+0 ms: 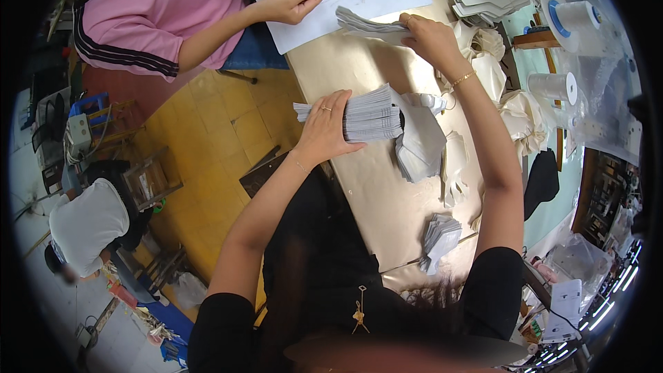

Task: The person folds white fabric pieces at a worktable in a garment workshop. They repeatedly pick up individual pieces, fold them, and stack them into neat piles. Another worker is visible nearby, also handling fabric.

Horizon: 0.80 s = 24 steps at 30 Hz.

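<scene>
My left hand (323, 128) grips a thick stack of light grey cut pieces (373, 115) near the table's left edge, fingers over its top and thumb along the near side. The pieces look like fabric or thin leather; I cannot tell which. Farther off and to the right, my right hand (434, 43) holds a thinner bundle of grey cut pieces (371, 26) by its right end, above the table. Beside the thick stack, more grey pieces (420, 139) lie in a loose overlapping pile. A small fanned grey stack (440, 240) rests nearer to me.
The tan-covered table (366, 193) carries cream pieces (454, 166) and crumpled cream material (521, 121). White thread spools (552, 87) stand at right. Across a white board (290, 38), a person in a pink shirt (166, 10) reaches in. Another person (90, 224) sits at lower left.
</scene>
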Available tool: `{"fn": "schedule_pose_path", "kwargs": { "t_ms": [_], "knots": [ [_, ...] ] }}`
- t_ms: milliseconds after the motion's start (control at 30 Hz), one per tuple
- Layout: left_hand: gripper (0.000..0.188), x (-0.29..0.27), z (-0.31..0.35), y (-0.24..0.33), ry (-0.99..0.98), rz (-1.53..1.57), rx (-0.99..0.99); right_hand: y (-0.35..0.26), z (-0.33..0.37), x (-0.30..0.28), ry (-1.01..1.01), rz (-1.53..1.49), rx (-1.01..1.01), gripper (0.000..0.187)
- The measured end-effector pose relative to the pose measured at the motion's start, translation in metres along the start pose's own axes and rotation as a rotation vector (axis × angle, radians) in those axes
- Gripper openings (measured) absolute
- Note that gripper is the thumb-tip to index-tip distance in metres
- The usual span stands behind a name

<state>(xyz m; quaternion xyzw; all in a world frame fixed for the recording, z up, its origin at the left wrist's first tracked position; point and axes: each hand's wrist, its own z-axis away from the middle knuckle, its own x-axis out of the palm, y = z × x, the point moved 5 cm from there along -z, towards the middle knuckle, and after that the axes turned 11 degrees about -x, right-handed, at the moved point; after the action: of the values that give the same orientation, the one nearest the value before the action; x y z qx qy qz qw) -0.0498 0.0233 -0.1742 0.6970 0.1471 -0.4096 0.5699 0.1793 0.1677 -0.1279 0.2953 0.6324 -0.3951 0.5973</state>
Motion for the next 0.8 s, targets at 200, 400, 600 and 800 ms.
{"fn": "schedule_pose_path", "kwargs": {
  "t_ms": [200,400,600,800],
  "knots": [
    [0.104,0.008,0.004,0.007,0.019,-0.069,0.051,-0.063,-0.007,0.009,-0.027,-0.201,-0.214,0.036],
    [0.094,-0.001,0.002,0.012,0.157,-0.238,-0.003,-0.106,-0.001,0.021,-0.149,-0.180,-0.375,0.030],
    [0.089,-0.002,-0.003,0.011,0.024,-0.215,-0.014,-0.090,0.016,0.022,-0.267,-0.571,-0.262,0.037],
    [0.084,-0.005,-0.002,0.019,0.049,-0.171,0.031,-0.079,0.046,0.043,0.210,-1.144,0.310,0.065]
  ]
}}
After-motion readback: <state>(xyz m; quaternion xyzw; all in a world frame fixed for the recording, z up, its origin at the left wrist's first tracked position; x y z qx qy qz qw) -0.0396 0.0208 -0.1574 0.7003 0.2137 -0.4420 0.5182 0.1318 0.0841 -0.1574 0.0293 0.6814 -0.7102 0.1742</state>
